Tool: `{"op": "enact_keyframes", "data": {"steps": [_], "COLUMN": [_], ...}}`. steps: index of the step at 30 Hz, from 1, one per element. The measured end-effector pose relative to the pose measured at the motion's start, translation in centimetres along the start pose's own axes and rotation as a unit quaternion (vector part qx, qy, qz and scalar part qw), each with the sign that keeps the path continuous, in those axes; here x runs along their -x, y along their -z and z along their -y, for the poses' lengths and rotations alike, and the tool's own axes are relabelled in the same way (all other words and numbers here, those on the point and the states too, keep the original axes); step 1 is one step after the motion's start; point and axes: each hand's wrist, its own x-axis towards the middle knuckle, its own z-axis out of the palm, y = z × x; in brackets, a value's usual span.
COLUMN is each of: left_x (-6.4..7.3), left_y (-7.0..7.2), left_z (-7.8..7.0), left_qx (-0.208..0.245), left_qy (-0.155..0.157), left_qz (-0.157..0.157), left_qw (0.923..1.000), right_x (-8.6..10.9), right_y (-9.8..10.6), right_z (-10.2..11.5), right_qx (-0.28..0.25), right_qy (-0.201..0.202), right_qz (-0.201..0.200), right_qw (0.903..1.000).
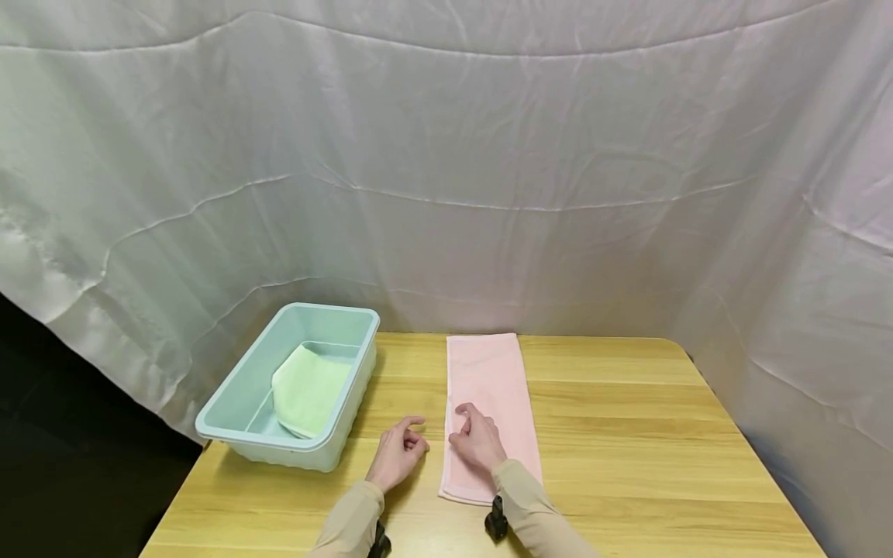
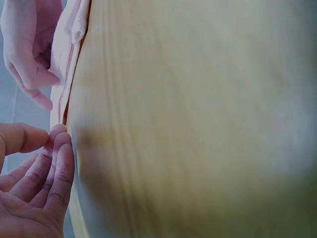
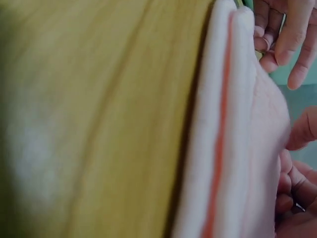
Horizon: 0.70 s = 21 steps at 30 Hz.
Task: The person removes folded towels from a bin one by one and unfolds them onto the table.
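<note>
A pink towel, folded into a long strip, lies flat on the table. Over its left part is my right hand, fingers loosely bent, with a gap between thumb and forefinger. In the right wrist view the right hand's fingers are at the towel's upper face; whether they touch it I cannot tell. My left hand hovers just left of the towel with bent fingers and nothing visible in it. The right wrist view shows the layered edge of the towel close up.
A light blue-green plastic bin stands at the table's left side, with a folded pale green towel inside. The wooden table extends to the right. Grey curtains hang behind and at both sides.
</note>
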Motion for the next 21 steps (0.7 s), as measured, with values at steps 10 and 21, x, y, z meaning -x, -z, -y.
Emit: {"op": "enact_keyframes", "data": {"steps": [10,21], "left_x": [-0.04,-0.01], "left_y": [0.04,0.06], "left_z": [0.07,0.08], "left_qx": [-0.004,0.001], "left_qy": [0.001,0.001], "left_qz": [0.003,0.006], "left_qw": [1.0000,1.0000], "right_x": [-0.08,0.04], "right_y": [0.06,-0.28], "right_z": [-0.45,0.12], "right_qx": [-0.026,0.042], "right_qy": [0.015,0.036], "right_qz": [0.014,0.012], "right_qw": [0.9995,0.9984]}}
